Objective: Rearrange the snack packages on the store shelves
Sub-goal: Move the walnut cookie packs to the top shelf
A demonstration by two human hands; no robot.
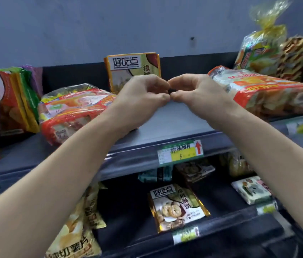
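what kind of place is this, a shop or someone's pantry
Most likely a small shop's snack aisle: sealed snack packages sit on tiered shelves, and printed price labels are fixed along the shelf edges.

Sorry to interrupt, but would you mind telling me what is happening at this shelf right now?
A person has both hands over the upper shelf. The left hand and right hand meet at the fingertips, seemingly pinching a small dark object between them. Neither holds a package: the upright cookie pack stands behind them, while the left orange-red pack and right orange-red pack lie flat on either side.
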